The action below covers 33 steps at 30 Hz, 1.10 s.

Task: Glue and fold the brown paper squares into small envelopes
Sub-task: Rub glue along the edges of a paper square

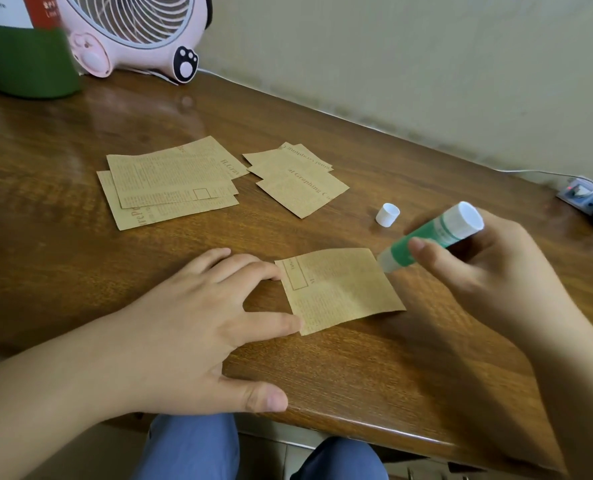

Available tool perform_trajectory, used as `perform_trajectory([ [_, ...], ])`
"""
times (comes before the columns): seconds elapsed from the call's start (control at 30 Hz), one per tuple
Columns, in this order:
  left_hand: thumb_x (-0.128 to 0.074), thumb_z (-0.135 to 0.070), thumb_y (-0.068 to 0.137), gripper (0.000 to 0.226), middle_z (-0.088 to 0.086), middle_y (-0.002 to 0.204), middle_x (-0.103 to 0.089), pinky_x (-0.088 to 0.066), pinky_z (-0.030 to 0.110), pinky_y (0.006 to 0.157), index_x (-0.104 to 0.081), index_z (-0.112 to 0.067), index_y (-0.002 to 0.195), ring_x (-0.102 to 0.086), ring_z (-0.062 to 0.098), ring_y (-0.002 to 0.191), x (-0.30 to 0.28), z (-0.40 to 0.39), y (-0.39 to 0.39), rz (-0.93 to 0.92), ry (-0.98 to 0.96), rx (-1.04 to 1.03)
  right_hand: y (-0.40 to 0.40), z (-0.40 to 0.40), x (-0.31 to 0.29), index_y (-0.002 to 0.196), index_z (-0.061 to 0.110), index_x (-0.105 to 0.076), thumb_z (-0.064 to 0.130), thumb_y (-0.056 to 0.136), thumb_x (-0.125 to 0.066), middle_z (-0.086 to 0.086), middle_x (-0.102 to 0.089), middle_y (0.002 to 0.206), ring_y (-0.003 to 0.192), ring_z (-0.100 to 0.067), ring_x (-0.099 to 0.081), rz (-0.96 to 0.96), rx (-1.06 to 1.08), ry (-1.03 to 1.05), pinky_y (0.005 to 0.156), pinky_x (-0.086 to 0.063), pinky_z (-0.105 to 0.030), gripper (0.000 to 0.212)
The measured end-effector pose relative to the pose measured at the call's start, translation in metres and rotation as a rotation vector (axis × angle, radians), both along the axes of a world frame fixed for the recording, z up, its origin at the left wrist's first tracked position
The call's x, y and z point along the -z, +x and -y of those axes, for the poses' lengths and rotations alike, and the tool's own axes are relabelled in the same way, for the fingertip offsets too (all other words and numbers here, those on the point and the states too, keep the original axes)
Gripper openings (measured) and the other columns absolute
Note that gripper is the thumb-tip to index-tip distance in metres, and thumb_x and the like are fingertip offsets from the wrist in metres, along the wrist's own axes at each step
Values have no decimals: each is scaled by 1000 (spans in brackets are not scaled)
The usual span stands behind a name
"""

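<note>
A brown printed paper piece (340,289) lies on the wooden table (80,271) in front of me. My left hand (198,323) lies flat beside it, its straight fingertips pressing the paper's left edge. My right hand (489,268) grips a green and white glue stick (433,235), uncapped, with its tip at the paper's upper right corner. The white cap (387,214) stands on the table just beyond. Farther back lie a stack of larger brown sheets (170,181) and a small pile of folded brown pieces (298,180).
A pink desk fan (132,32) and a green and white container (21,50) stand at the back left. A power strip (589,199) with a cable sits at the far right by the wall. The table's front edge runs just above my knees.
</note>
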<state>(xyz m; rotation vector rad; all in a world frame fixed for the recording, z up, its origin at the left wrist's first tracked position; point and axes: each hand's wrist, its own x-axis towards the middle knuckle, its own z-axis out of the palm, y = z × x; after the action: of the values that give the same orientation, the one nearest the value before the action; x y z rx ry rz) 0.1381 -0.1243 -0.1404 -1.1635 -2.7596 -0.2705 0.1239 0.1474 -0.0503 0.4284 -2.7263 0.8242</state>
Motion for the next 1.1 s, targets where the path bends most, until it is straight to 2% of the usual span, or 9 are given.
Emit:
perform_trajectory([
  [0.1,-20,-82,82,67,8,131,-50,-22,50,105,-55,-42,125,-41,24,125,1,0,0,8,-10,-5,5,6,-2,81,36,-62,39,82,-66,10,-62,67,50,-11,-47,-10,-45,-62,43,-33,-13,5],
  [0.17,-21,-82,83,67,8,131,-49,-22,50,104,-54,-42,125,-40,24,126,1,0,1,8,-16,-6,5,21,0,78,34,-63,40,80,-67,12,-61,67,49,-7,-47,15,-119,-85,43,-34,-11,7],
  [0.27,-22,-82,83,66,8,132,-49,-29,49,106,-53,-44,127,-41,25,127,-1,1,2,-6,-33,-11,0,46,14,83,20,-68,40,81,-66,-1,-67,74,60,-14,-55,121,-225,-60,50,-44,-25,20],
  [0.4,-23,-81,84,64,7,130,-49,-35,54,102,-53,-43,127,-43,26,124,-2,1,2,-35,-41,-11,-6,57,27,86,16,-67,37,81,-62,-2,-67,80,73,-17,-60,174,-292,8,63,-45,-33,22],
  [0.6,-24,-82,82,64,7,130,-49,-35,57,102,-53,-43,124,-44,26,123,2,0,0,-35,15,8,-9,21,24,79,28,-67,38,73,-62,-5,-67,75,66,-19,-57,178,-115,-4,56,-44,-28,13],
  [0.73,-23,-82,82,65,8,131,-48,-33,56,103,-52,-43,124,-43,26,124,4,0,0,-19,28,2,-11,5,21,80,19,-68,40,72,-62,-6,-65,68,61,-17,-55,167,-16,81,54,-43,-26,24],
  [0.87,-23,-81,82,64,8,130,-48,-35,58,101,-51,-43,125,-45,27,122,2,0,0,-24,23,2,-8,27,13,75,31,-63,41,75,-61,-4,-64,65,56,-13,-53,125,-121,-35,47,-39,-19,10],
  [1.0,-24,-81,82,63,9,130,-49,-35,57,102,-50,-44,126,-47,28,123,-1,0,0,-29,-9,-2,-14,62,21,80,14,-68,30,81,-66,-3,-62,67,58,-9,-49,132,-257,-14,51,-36,-13,16],
  [1.1,-25,-81,82,64,8,131,-48,-35,57,102,-51,-43,126,-46,28,124,0,1,1,-20,-3,-4,-20,64,28,78,9,-67,25,81,-68,-5,-60,65,58,-11,-48,146,-255,16,51,-35,-14,16],
])
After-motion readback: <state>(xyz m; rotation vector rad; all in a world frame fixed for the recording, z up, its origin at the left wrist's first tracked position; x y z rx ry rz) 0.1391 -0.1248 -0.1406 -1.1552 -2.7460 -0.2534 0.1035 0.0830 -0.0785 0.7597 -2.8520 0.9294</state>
